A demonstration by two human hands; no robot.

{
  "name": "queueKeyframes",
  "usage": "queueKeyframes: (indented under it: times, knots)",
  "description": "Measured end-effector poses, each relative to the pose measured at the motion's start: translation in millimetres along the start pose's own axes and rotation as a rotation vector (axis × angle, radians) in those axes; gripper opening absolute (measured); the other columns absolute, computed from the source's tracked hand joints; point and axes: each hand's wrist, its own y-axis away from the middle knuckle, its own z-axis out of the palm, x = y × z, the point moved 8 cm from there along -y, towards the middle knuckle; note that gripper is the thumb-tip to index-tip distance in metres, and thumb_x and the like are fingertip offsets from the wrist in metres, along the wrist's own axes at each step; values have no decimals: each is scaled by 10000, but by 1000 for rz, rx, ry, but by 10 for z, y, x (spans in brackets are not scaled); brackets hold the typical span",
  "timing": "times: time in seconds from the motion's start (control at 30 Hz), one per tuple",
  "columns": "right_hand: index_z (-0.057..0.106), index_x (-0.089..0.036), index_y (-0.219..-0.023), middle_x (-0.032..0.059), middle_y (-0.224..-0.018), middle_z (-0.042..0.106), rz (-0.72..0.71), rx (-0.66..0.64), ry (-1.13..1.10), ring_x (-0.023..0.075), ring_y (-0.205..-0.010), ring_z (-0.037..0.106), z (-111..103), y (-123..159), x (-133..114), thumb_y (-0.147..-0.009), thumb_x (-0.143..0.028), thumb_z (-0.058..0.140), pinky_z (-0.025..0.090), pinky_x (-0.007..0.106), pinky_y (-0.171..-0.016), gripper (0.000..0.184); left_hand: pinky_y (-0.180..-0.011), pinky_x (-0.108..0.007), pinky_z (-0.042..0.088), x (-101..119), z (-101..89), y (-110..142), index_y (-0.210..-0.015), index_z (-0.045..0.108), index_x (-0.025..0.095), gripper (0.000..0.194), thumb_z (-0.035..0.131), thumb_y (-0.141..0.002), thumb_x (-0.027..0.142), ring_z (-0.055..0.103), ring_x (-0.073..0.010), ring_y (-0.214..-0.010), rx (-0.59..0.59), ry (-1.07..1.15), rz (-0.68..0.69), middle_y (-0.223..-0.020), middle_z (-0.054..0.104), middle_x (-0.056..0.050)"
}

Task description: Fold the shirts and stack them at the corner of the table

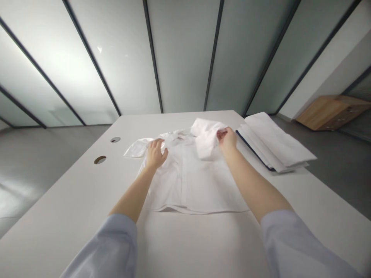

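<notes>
A white shirt (pixel 197 185) lies spread on the table, its hem towards me and its collar at the far end. My right hand (pixel 228 141) is closed on the right-side sleeve (pixel 205 139), which is lifted and bunched over the upper part of the shirt. Over the opposite shoulder, my left hand (pixel 155 154) has its fingers and thumb apart and grips nothing. Just beyond it, the left-side sleeve (pixel 137 148) sticks out sideways on the table. Whether the left fingertips touch the cloth, I cannot tell.
A stack of folded white cloth (pixel 275 139) with a dark edge beneath sits at the right of the white table (pixel 87 216). Two round holes (pixel 100 159) pierce the tabletop on the left. Frosted glass panels stand behind, and a wooden cabinet (pixel 333 112) is far right.
</notes>
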Motion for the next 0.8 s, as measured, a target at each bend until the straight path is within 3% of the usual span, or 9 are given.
queueKeyframes:
  times: [0.07, 0.13, 0.2, 0.23, 0.3, 0.4, 0.47, 0.6, 0.8]
  knots:
    - [533, -211, -872, 81, -896, 625, -107, 228, 77, 202, -856, 655, -535, -254, -213, -852, -205, 331, 549, 350, -764, 203, -1116, -419, 349, 136, 239, 39, -1302, 536, 212, 444, 482, -872, 308, 446, -260, -1310, -222, -102, 94, -1384, 528, -102]
    - [544, -157, -1087, 164, -1161, 587, -265, 499, 291, 248, -1121, 578, -1045, -310, -468, -848, -178, 340, 494, 395, -923, 314, -1117, -424, 348, 194, 437, 63, -1316, 538, 232, 452, 500, -877, 336, 428, -268, -1334, -364, -178, 150, -1437, 493, -91]
    - [480, -113, -1260, 202, -1320, 503, -420, 590, 527, 279, -1253, 485, -1252, -230, -667, -852, -176, 339, 422, 455, -1019, 436, -1123, -433, 337, 238, 604, 55, -1328, 535, 243, 454, 496, -894, 369, 415, -273, -1351, -447, -223, 212, -1470, 467, -89]
    - [464, -106, -1297, 199, -1330, 502, -496, 530, 636, 287, -1255, 481, -1212, -169, -721, -858, -180, 337, 405, 476, -1032, 463, -1125, -429, 333, 256, 676, 39, -1333, 533, 241, 450, 479, -908, 378, 417, -270, -1353, -473, -235, 238, -1476, 463, -90]
    - [505, -116, -1283, 179, -1253, 569, -615, 238, 827, 291, -1200, 524, -903, 3, -681, -879, -197, 330, 407, 487, -1022, 448, -1122, -408, 334, 262, 798, -2, -1349, 521, 216, 450, 430, -936, 372, 434, -258, -1344, -512, -248, 254, -1471, 470, -103]
    - [589, -164, -1243, 149, -1206, 631, -686, -404, 1092, 284, -1188, 541, -230, 445, -259, -907, -271, 386, 397, 442, -1042, 407, -1125, -390, 323, 176, 909, -48, -1377, 490, 183, 476, 408, -949, 373, 434, -251, -1352, -534, -270, 170, -1482, 456, -119]
    - [566, -191, -1312, 131, -1361, 566, -649, -698, 1294, 288, -1291, 474, 9, 724, 110, -910, -365, 448, 355, 431, -1087, 454, -1147, -406, 286, 91, 935, -35, -1399, 466, 188, 506, 410, -951, 416, 384, -258, -1393, -531, -282, 105, -1517, 413, -120]
    - [437, -172, -1451, 139, -1554, 356, -475, -820, 1578, 312, -1422, 321, -24, 878, 557, -946, -510, 380, 294, 441, -1129, 610, -1174, -431, 229, -142, 887, 26, -1468, 373, 141, 685, 419, -922, 553, 272, -294, -1453, -533, -298, -31, -1569, 312, -165]
    - [386, -175, -1488, 138, -1574, 315, -508, -865, 1604, 303, -1440, 293, -175, 1026, 626, -960, -552, 325, 265, 442, -1146, 652, -1162, -524, 220, -791, 504, -92, -1535, 232, 122, 787, 301, -919, 608, 170, -339, -1482, -449, -332, -368, -1612, 182, -179]
